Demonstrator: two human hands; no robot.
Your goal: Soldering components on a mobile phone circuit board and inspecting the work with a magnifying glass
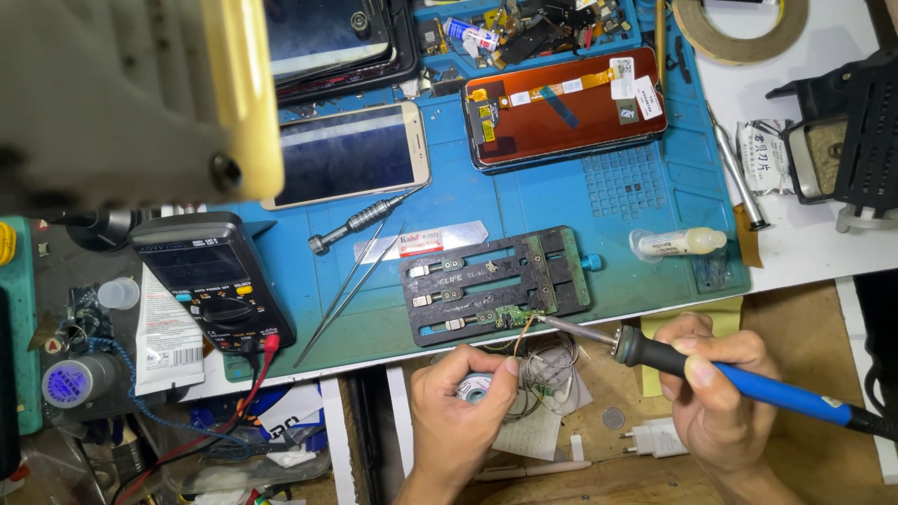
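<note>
My right hand is wrapped around the iron, fingers closed on the black collar and the front of the blue handle. The iron's long axis runs from lower right to upper left: the handle goes off toward the right edge of view, and the metal tip points up-left at the board. The tip ends just at the board's right edge; whether it actually touches I cannot tell.

The board is a small green piece clamped at the lower edge of the jig, a dark slotted plate whose long axis lies left to right, slightly tilted up at the right. The jig sits on the blue mat, near its front edge.

My left hand is below the jig, fingers curled around a small spool, thumb pressed over it. A thin copper-coloured strand rises from the spool to the board, meeting it beside the iron tip. Most of the spool is covered by my thumb and fingers.

Left of the jig: tweezers and a screwdriver, both lying diagonally, tips up-right. Further left, a meter. Above the jig, a phone face up and a screen panel back up. Right of the jig, a small tube lying flat.

A blurred grey and yellow object fills the upper left corner and hides the mat beneath it. The iron's cord end is cut off at the right edge.
</note>
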